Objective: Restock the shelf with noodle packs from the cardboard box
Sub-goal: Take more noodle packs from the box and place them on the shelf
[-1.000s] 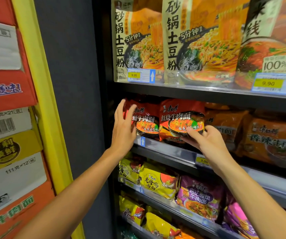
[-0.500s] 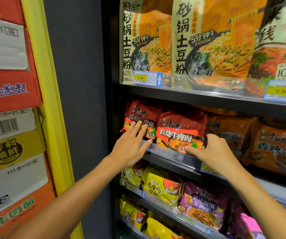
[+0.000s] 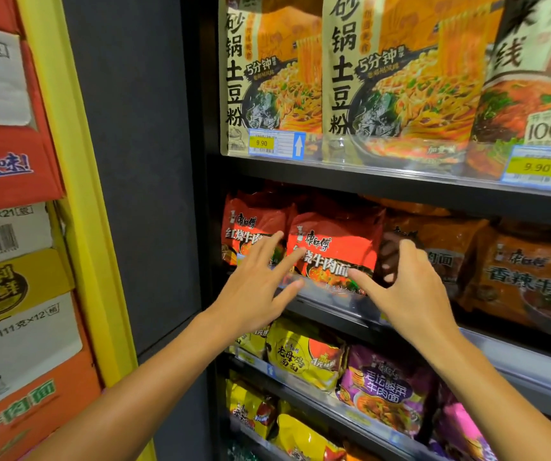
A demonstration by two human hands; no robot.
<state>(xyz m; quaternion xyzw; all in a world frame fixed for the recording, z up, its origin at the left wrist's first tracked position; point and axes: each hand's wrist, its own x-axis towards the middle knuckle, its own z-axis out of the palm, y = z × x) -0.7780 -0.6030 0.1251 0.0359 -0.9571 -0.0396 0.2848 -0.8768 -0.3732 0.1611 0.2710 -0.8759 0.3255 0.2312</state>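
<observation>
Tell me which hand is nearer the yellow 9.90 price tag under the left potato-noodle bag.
Left. The left hand is below the price tag, almost directly under it; the right hand is equally low but farther right.

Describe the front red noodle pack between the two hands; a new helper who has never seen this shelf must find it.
Start at the big tan pouches on the top shelf, then drop one shelf down. At its left end sit two red packs; take the front red pack, the right-hand one, overlapping its twin. Its other neighbour is a darker orange-brown pack.
</observation>
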